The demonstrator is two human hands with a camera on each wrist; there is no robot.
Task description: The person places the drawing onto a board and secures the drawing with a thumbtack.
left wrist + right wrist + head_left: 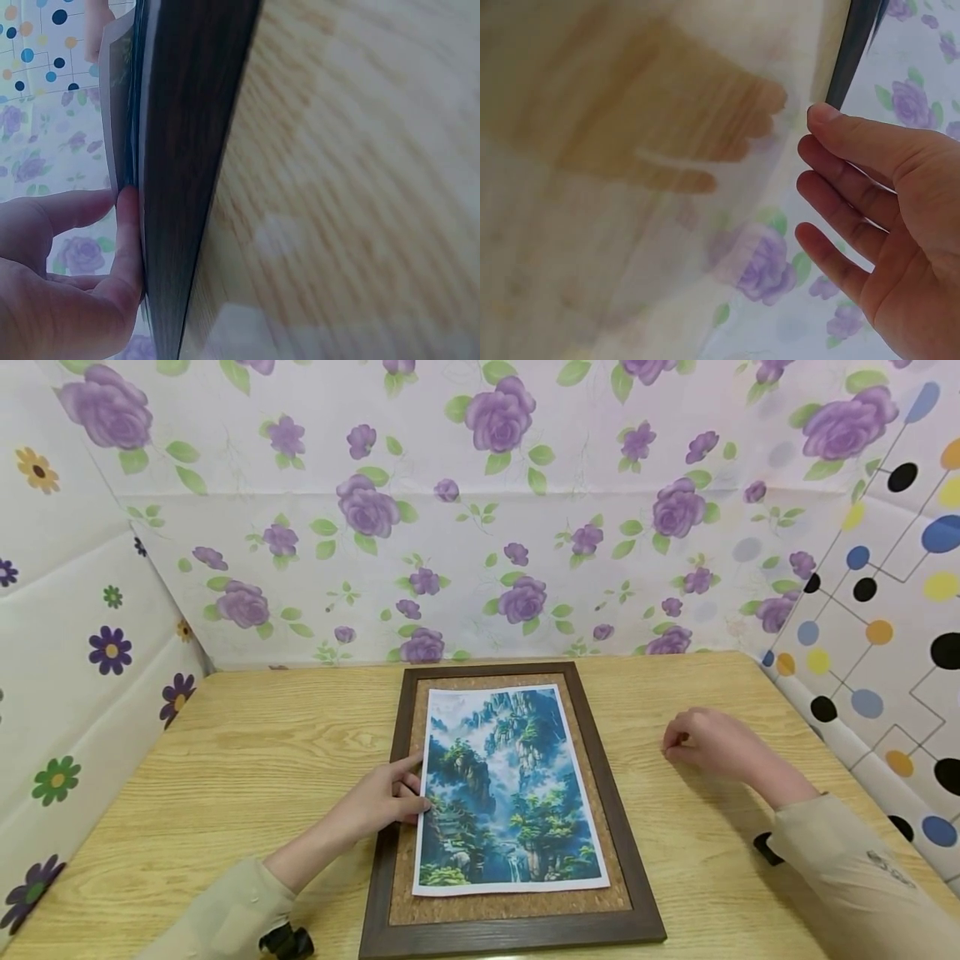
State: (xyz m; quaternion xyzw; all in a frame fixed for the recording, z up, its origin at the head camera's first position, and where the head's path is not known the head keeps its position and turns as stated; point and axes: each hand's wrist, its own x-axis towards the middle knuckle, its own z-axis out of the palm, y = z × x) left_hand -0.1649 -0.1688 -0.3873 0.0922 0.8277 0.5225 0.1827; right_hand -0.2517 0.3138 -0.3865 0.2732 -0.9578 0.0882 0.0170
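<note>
A printed landscape picture (510,785) of blue misty cliffs, trees and a waterfall, with a white border, lies on the cork surface (517,906) of a dark brown frame (626,843). My left hand (382,797) is at the picture's left edge, its thumb over the border. In the left wrist view, the left hand (75,277) pinches the paper's edge beside the frame's side (187,112). My right hand (712,743) is to the right of the frame, over the table, holding nothing. The right wrist view shows the right hand (900,202) with its fingers loosely bent and apart.
A wood-grain table (262,760) bears the frame near its middle. Behind it stands a wall covering with purple flowers (450,527). Side coverings rise on both sides, one with small daisies (75,652), the other with coloured dots (885,635).
</note>
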